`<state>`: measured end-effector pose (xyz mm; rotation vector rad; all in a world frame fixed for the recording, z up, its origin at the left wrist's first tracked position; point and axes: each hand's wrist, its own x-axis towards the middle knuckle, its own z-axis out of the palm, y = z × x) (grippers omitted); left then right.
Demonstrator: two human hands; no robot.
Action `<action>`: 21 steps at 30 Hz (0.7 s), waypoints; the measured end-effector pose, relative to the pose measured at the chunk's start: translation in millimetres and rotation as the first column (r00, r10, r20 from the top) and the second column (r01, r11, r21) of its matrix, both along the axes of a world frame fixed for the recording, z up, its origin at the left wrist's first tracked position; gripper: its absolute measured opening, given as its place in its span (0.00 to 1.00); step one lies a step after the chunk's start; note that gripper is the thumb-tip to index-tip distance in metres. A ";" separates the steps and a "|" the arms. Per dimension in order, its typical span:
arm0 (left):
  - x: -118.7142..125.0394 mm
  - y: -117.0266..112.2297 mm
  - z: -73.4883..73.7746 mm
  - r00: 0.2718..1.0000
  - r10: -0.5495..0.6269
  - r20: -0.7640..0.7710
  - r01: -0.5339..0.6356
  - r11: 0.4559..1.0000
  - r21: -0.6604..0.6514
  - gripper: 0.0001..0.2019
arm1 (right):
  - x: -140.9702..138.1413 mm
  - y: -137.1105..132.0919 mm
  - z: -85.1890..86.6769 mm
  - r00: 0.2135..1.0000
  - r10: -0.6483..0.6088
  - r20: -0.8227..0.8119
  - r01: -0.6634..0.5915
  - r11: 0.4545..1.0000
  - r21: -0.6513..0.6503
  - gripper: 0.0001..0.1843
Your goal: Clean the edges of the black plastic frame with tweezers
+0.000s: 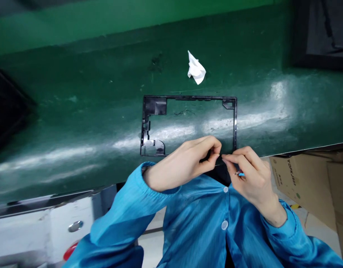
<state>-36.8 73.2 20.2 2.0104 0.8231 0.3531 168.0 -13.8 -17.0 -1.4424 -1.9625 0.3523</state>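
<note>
A thin black rectangular plastic frame [235,124] lies flat near the front edge of the green work surface, with wider molded parts at its left corners. My left hand [188,158] reaches across its lower rail, thumb and index finger closed in a pinch near the lower right corner. Facing it, my right hand [251,173] also pinches at that corner, fingertips almost meeting the left ones. Whatever lies between the fingertips is too small and hidden to make out. Tucked in the right hand is a small thin tool [240,174] with a metal tip and a blue part.
A crumpled white tissue [196,69] lies beyond the frame on the green mat [90,100]. Dark objects stand at the far left [8,108] and upper right [302,41]. Cardboard boxes [305,186] are below the table edge at right. A white cabinet [67,212] is at lower left.
</note>
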 end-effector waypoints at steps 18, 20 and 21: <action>3.6 -10.5 34.2 0.849 -0.146 -0.508 0.372 0.848 0.377 0.11 | -2.8 0.9 8.0 1.000 0.007 0.007 -0.006 0.994 -0.107 0.07; 5.7 -14.4 37.5 0.823 -0.112 -0.557 0.415 0.789 0.454 0.11 | -3.2 1.5 12.3 1.000 0.013 0.001 -0.013 0.992 -0.129 0.05; 6.0 -15.9 37.9 0.818 -0.100 -0.567 0.427 0.765 0.482 0.11 | -3.2 1.7 14.5 1.000 0.020 -0.009 -0.021 0.990 -0.141 0.07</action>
